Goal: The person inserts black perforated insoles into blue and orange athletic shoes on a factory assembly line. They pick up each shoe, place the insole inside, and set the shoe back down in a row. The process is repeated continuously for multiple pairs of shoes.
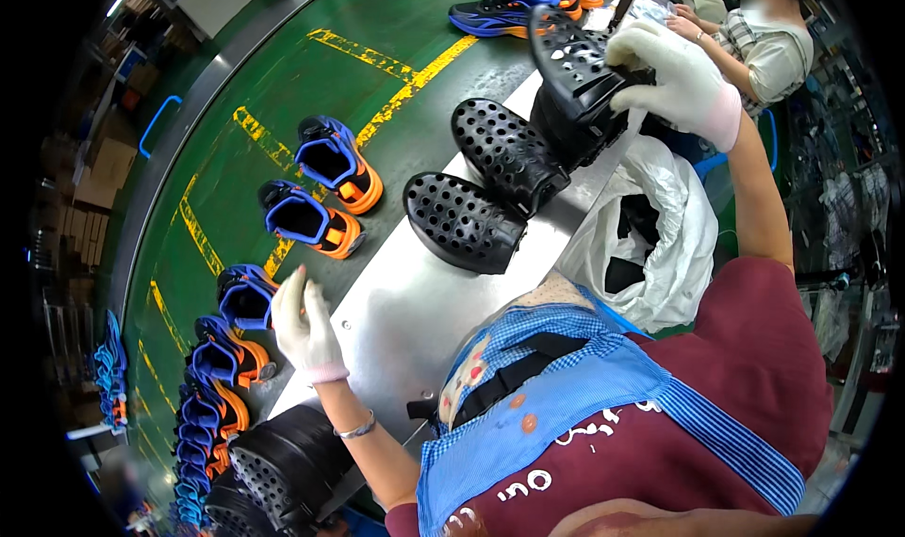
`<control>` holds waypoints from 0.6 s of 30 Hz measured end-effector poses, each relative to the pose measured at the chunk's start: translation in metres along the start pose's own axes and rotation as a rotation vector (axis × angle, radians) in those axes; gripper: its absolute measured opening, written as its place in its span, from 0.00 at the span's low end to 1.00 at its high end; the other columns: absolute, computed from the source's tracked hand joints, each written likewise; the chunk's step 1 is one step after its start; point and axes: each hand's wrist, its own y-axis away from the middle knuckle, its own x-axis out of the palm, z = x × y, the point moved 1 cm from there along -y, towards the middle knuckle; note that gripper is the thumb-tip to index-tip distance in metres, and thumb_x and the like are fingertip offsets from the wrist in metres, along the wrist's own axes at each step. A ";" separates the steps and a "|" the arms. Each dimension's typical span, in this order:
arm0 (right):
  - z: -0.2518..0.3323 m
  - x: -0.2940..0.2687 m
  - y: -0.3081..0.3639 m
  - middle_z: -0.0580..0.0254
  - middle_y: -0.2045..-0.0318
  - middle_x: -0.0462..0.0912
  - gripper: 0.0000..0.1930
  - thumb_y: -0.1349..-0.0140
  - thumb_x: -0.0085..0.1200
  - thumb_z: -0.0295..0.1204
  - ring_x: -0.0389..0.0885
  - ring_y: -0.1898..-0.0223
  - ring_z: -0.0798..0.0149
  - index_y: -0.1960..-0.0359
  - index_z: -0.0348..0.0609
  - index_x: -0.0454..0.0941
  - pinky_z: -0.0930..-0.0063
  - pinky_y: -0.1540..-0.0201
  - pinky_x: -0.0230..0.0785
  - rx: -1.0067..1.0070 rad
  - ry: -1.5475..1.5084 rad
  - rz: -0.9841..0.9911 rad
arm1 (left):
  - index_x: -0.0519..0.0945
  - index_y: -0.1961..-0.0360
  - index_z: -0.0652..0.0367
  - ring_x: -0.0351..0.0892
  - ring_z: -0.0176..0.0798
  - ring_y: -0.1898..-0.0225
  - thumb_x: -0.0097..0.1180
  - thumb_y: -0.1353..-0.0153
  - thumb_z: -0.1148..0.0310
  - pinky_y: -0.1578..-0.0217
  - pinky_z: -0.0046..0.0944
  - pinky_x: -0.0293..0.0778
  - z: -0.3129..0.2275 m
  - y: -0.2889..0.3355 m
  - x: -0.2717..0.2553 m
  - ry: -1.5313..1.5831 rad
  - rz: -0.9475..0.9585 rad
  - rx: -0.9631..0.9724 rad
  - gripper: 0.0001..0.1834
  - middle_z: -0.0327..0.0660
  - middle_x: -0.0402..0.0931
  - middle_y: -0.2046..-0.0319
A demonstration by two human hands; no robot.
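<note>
My right hand, in a white glove, grips a black perforated plastic shoe tree at its rear end, above a stack of similar ones. Two more black shoe trees lie side by side on the metal shelf, holes facing up. My left hand, gloved with bare fingertips, holds nothing. Its fingers are apart, beside a black, blue and orange sneaker on the line. Two similar sneakers stand farther along, their openings facing up.
The green belt has yellow marks. A row of sneakers runs along the left; others stand at the far end. A white bag hangs by the shelf. More black shoe trees lie lower left. A co-worker is at upper right.
</note>
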 end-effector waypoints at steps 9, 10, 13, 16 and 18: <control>0.167 0.068 -0.053 0.56 0.61 0.77 0.18 0.49 0.64 0.33 0.77 0.56 0.52 0.57 0.44 0.75 0.63 0.53 0.72 -0.680 -0.427 0.227 | 0.62 0.35 0.68 0.75 0.49 0.44 0.42 0.30 0.44 0.42 0.48 0.72 -0.076 -0.017 0.022 1.557 0.300 -0.415 0.37 0.56 0.68 0.40; 0.178 0.075 -0.054 0.56 0.61 0.77 0.18 0.48 0.63 0.33 0.77 0.56 0.52 0.56 0.44 0.75 0.62 0.54 0.72 -0.662 -0.471 0.249 | 0.65 0.37 0.67 0.76 0.48 0.45 0.42 0.29 0.46 0.43 0.48 0.73 -0.081 -0.016 0.016 1.547 0.286 -0.422 0.34 0.54 0.72 0.43; 0.202 0.096 -0.065 0.50 0.64 0.78 0.21 0.43 0.60 0.41 0.79 0.59 0.48 0.56 0.38 0.74 0.60 0.56 0.73 -0.483 -0.497 0.405 | 0.68 0.39 0.60 0.80 0.43 0.53 0.45 0.30 0.52 0.50 0.44 0.78 -0.067 -0.009 0.010 1.629 0.121 -0.490 0.27 0.47 0.77 0.51; 0.223 0.112 -0.073 0.44 0.67 0.79 0.26 0.43 0.59 0.48 0.80 0.63 0.44 0.58 0.34 0.74 0.57 0.59 0.74 -0.444 -0.383 0.504 | 0.70 0.41 0.56 0.80 0.42 0.55 0.53 0.34 0.54 0.51 0.43 0.78 -0.050 -0.003 0.007 1.576 -0.112 -0.508 0.26 0.43 0.77 0.54; 0.234 0.119 -0.077 0.47 0.64 0.79 0.28 0.44 0.61 0.45 0.81 0.61 0.49 0.49 0.35 0.73 0.60 0.58 0.74 -0.393 -0.251 0.556 | 0.72 0.45 0.55 0.80 0.41 0.56 0.55 0.35 0.53 0.53 0.42 0.79 -0.044 -0.003 0.010 1.504 -0.215 -0.427 0.23 0.42 0.78 0.56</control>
